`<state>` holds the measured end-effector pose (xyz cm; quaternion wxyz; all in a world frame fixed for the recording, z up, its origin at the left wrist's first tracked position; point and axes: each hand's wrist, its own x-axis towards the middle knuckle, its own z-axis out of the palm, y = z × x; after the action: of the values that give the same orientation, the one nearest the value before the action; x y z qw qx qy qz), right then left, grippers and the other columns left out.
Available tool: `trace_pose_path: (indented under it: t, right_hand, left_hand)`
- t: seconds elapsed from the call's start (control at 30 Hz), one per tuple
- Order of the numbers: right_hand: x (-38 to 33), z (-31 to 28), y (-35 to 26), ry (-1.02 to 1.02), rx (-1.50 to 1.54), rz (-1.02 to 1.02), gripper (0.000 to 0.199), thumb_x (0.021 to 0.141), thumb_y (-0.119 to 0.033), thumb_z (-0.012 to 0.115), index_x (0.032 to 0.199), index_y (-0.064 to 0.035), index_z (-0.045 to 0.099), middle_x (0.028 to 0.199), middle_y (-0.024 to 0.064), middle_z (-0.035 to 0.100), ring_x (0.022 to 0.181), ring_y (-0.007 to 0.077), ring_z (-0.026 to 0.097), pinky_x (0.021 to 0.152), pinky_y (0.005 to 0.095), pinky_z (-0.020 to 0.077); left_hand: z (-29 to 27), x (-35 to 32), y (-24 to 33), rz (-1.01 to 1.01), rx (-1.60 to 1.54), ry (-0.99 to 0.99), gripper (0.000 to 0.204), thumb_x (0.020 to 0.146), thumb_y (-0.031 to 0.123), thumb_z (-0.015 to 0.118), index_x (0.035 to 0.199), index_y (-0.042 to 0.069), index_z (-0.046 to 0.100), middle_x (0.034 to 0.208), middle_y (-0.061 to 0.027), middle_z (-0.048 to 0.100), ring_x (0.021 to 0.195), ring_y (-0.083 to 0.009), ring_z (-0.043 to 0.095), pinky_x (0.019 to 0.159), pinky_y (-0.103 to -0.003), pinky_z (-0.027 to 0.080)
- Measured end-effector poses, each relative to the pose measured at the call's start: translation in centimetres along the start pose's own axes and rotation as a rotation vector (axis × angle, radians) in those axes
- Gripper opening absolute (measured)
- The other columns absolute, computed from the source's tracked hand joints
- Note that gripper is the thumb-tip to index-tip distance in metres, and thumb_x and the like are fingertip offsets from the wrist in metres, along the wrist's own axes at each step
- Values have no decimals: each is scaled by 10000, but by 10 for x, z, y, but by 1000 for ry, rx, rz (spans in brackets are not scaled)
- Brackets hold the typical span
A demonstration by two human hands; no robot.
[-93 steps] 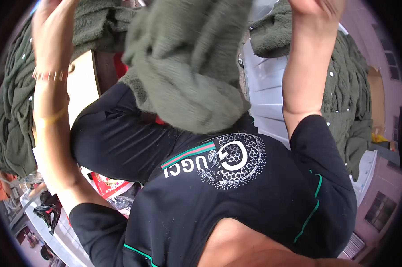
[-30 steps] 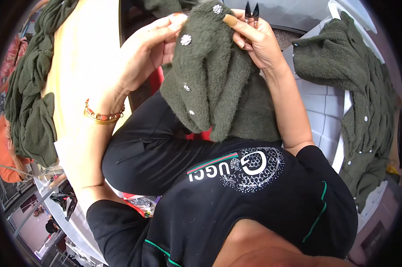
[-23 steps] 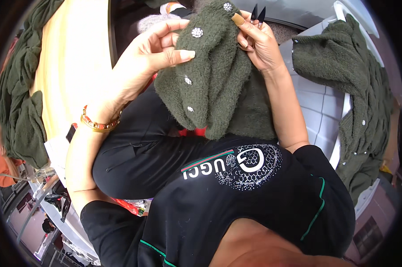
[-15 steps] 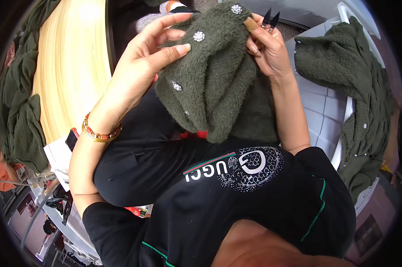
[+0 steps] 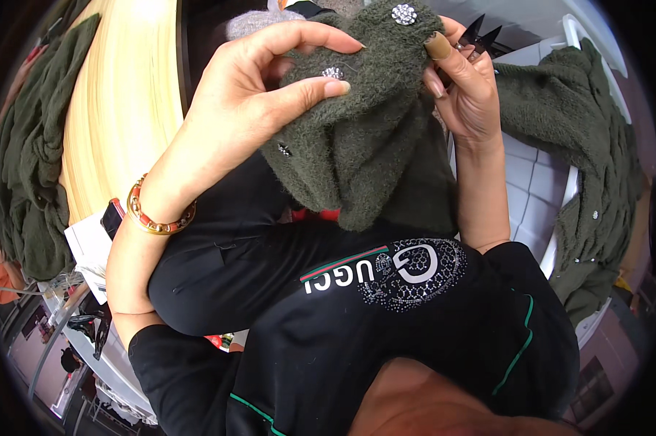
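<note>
A fuzzy dark green knit garment [image 5: 386, 109] hangs between my hands above my lap. Sparkly rhinestone buttons dot it, one [image 5: 404, 14] near the top and another [image 5: 332, 73] by my left thumb. My left hand [image 5: 262, 87] grips the fabric around that second button, thumb and index on top, the other fingers partly hidden behind the cloth. With a tan cover on its thumb, my right hand [image 5: 466, 80] pinches the garment's upper right edge. Black-bladed thread snips [image 5: 480, 36] stick up from the same hand, their handles hidden in it.
To the left runs a pale wood-grain tabletop [image 5: 121, 87], with more green garments [image 5: 34, 167] beyond it. A white bin [image 5: 571, 196] on the right has another green knit piece [image 5: 589, 131] draped over its rim. A phone-like dark object [image 5: 113, 216] lies near my left forearm.
Both hands and the garment have shifted a little to the right. My left index has moved across the cloth, and its thumb now lies just below the second button.
</note>
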<state>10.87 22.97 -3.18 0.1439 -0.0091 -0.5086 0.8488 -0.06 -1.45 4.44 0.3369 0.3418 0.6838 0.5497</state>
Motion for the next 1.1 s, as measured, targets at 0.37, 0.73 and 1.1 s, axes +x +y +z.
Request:
trace_pose_path:
  t: [0.37,0.73,1.1]
  right_hand:
    - [-2,3,-14,49,-115,13,342,978,-102,601,1268,74,555,1108,57,654,594,45,467,531,178,367]
    - [-2,40,-59,-104,-810,-127,435,962,-204,615,1358,-38,544,1165,32,603,861,44,514,690,192,354]
    - [-6,84,-66,-295,-896,-15,351,1026,-262,560,1263,-4,541,1069,27,582,968,76,524,845,211,400]
  left_hand:
    - [-13,-2,-12,27,-87,109,125,903,-10,691,1025,15,697,1029,-4,688,865,-25,613,789,-191,488]
    - [-11,-2,-6,127,-198,227,108,946,132,675,1016,57,711,1061,-1,686,803,-23,581,695,-177,463]
    - [-10,-6,17,-47,-423,188,112,986,149,628,1031,50,654,848,35,640,669,-6,534,591,-144,413]
